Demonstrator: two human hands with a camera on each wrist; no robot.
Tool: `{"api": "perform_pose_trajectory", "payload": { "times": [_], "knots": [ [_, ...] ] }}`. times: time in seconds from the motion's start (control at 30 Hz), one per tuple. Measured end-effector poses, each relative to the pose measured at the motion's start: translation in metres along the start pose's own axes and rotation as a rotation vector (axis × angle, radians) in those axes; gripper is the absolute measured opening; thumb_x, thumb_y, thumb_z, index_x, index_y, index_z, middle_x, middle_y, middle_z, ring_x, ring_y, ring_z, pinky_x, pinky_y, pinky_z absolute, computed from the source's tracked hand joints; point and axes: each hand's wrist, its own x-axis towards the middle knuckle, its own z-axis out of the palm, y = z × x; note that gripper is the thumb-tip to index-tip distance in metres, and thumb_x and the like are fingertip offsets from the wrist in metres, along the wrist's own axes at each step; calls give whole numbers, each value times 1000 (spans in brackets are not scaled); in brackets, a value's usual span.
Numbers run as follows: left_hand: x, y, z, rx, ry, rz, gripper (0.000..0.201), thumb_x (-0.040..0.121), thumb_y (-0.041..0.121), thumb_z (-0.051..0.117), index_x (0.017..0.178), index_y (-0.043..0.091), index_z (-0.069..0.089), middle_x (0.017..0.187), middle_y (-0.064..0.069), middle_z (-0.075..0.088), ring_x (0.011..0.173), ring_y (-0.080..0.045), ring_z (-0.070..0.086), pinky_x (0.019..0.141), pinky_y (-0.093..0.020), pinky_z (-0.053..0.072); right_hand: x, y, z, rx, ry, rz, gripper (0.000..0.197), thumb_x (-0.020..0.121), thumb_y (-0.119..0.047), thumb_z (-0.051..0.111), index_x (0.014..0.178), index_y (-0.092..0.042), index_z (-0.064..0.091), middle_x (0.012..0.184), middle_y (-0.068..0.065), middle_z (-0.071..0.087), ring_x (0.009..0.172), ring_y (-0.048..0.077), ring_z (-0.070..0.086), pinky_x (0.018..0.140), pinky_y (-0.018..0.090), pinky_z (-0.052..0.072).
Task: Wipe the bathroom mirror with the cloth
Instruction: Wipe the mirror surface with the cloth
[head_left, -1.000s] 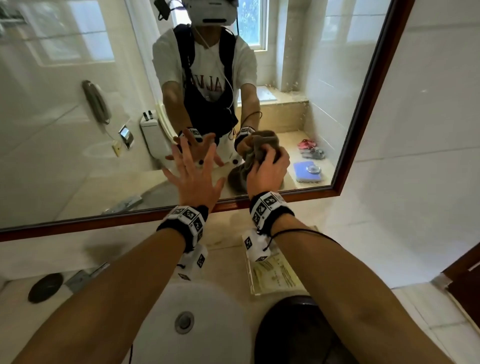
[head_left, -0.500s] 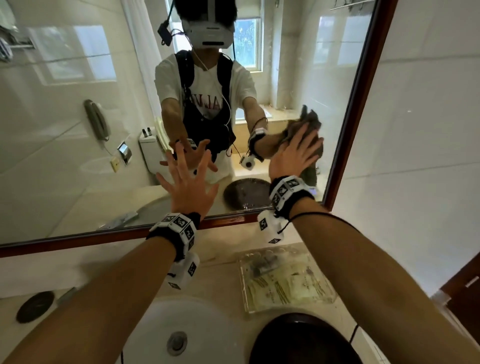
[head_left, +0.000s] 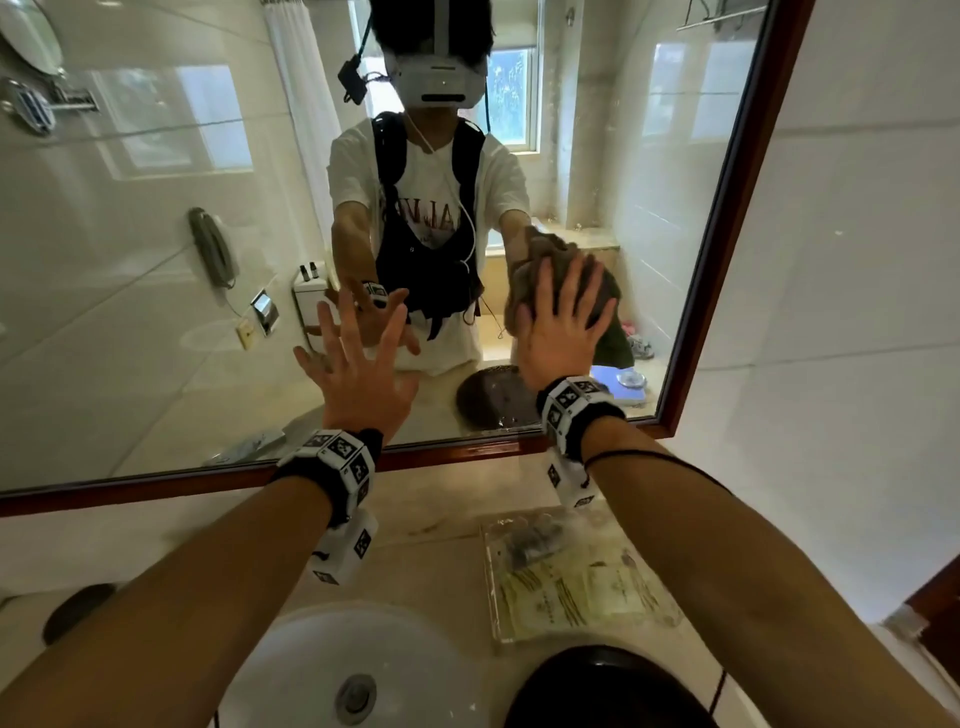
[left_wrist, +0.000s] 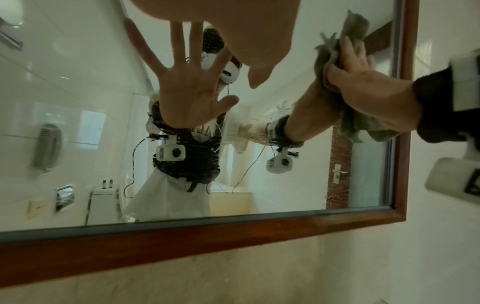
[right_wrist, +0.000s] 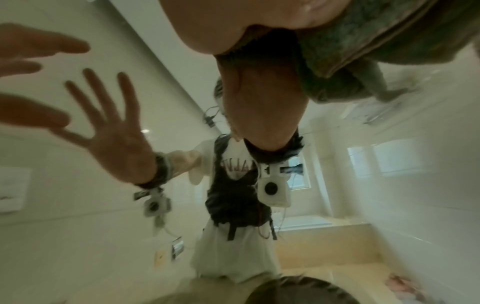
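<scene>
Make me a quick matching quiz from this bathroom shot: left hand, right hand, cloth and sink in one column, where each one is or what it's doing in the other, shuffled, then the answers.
1. left hand
2. right hand
3. cloth
4. sink

A. white, below the arms
B. fingers spread, holds nothing
C. bunched against the mirror glass
D. presses the cloth to the glass

Pairs: 1-B, 2-D, 3-C, 4-A

A beige stone vanity counter (head_left: 426, 514) runs below the mirror's wooden frame. A white sink basin (head_left: 291, 670) with a metal drain (head_left: 356, 698) sits at 6 o'clock, a clear tray of packets (head_left: 576, 582) at 3 o'clock, a dark round disc (head_left: 78, 610) at 9 o'clock
</scene>
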Motion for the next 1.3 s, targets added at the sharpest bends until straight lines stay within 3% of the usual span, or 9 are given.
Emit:
{"api": "perform_pose_trajectory", "payload": {
  "times": [0.17,0.33,0.4,0.5,0.6,0.77,1.03,1.17,1.3],
  "knots": [
    [10,13,0,6,-5,28,98,79,50,67,151,41,2,159,-20,-10,145,-43,-7,104,-76,10,46,46,-25,-35,63,249,65,99,-50,23,155,-20,13,161,17,10,148,40,6,116,63,6],
    [13,16,1,3,-2,35,90,81,53,59,153,38,7,159,-19,-11,145,-43,-7,103,-77,13,72,39,-37,14,121,363,64,97,-49,18,155,-23,12,162,13,7,148,39,3,114,64,8],
    [14,16,1,8,-4,25,90,81,54,59,153,38,8,159,-19,-9,145,-43,-7,102,-77,14,68,25,-36,-13,137,281,63,98,-50,21,154,-23,16,161,16,12,147,43,8,113,67,8],
    [17,17,2,10,-6,21,92,81,55,61,153,39,6,159,-17,-12,145,-42,-9,102,-77,14,46,-2,-21,-66,69,-65,61,98,-51,27,153,-29,15,161,16,14,145,47,9,108,70,0],
    [22,23,0,21,9,25,94,80,58,61,153,39,5,159,-17,-14,145,-43,-9,103,-78,13,24,-18,-7,-82,19,-243,57,98,-51,31,151,-35,19,161,11,16,146,44,9,108,70,6],
    [46,43,-11,29,86,62,92,81,61,60,153,36,10,159,-20,-6,145,-44,-3,103,-77,13,36,-9,-20,-103,14,-266,55,98,-50,34,150,-37,23,162,7,14,147,39,5,109,69,6],
    [66,56,-14,40,130,59,89,81,63,57,153,38,11,160,-19,-4,145,-44,-3,102,-77,14,143,3,-94,-62,173,13,60,96,-50,25,154,-35,12,163,7,7,148,41,2,111,69,1],
    [64,58,-13,43,138,58,89,81,61,58,153,37,12,160,-18,-4,145,-43,-4,102,-77,14,163,-17,-106,-20,244,119,59,96,-50,24,153,-36,14,163,6,9,148,41,3,110,69,2],
    [66,62,-10,26,171,46,88,79,58,59,153,36,17,160,-18,-4,146,-43,-5,100,-78,12,132,-37,-82,-64,182,-117,58,97,-51,26,152,-37,17,163,7,11,147,44,4,107,72,0]
  ]
}}
